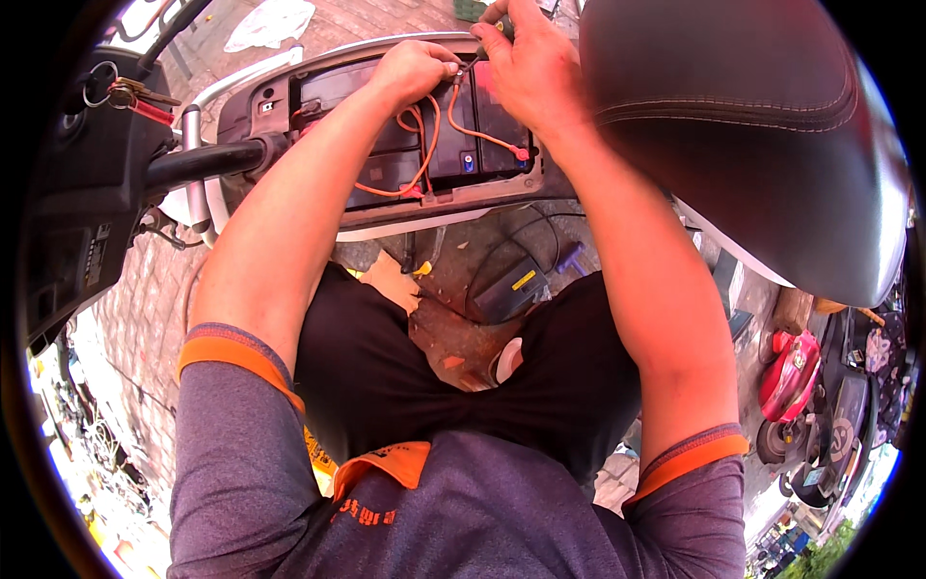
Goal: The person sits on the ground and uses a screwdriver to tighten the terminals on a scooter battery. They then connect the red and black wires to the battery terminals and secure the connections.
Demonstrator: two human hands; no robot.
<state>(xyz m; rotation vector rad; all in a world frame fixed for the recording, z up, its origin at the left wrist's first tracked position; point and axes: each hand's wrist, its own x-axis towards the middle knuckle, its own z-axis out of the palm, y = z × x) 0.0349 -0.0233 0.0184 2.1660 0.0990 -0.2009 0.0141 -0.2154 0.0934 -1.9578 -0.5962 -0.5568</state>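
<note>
My right hand (pixel 540 77) grips a screwdriver (pixel 504 29) by its dark handle with a yellowish part. Its shaft slants down and left to a terminal at the far edge of the black batteries (pixel 497 121). Beside the tip, my left hand (pixel 410 72) has its thumb and fingers pinched together; what is between them is hidden. One orange cable (pixel 461 124) runs from that terminal to a red-covered terminal (pixel 522 154) at the near right. A second orange cable (pixel 434 145) loops out from under my left hand. The batteries sit in an open scooter compartment (pixel 473 200).
The black scooter seat (pixel 723 125) stands raised at right. At left are the handlebar column (pixel 207 164) and hanging keys (pixel 130 95). A black box with a cable (pixel 511 289), cardboard (pixel 391 280) and a purple-handled tool (pixel 571 259) lie below. A red rounded part (pixel 791 376) lies far right.
</note>
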